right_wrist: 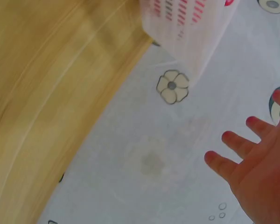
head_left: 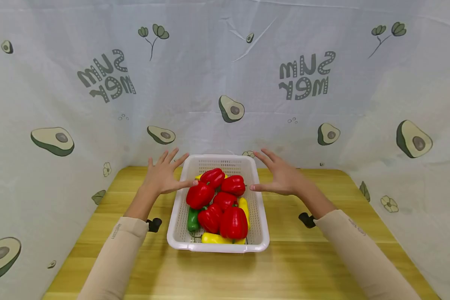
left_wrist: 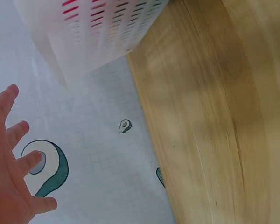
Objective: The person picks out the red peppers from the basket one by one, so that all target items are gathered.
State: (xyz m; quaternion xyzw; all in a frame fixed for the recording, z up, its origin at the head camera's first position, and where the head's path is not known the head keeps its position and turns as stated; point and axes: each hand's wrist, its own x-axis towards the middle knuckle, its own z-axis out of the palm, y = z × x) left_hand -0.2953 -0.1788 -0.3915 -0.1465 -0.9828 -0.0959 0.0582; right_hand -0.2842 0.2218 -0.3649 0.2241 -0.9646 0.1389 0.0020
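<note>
A white plastic basket (head_left: 175,233) with slotted walls stands on the wooden table, holding several red bell peppers (head_left: 234,223), a green pepper (head_left: 193,219) and several yellow peppers (head_left: 215,238). In the head view my left hand (head_left: 163,175) is spread at the basket's left side, its thumb reaching over the rim near a red pepper. On the opposite side my right hand (head_left: 283,175) is spread too, its thumb close to the right rim. Both hands have straight fingers and hold nothing. Each wrist view shows spread fingers apart from the basket wall (left_wrist: 98,42).
The wooden table (head_left: 217,275) extends around the basket. A pale cloth (head_left: 195,83) printed with avocados, flowers and lettering hangs behind the table and along both sides. Small black devices (head_left: 154,225) sit at the wrists.
</note>
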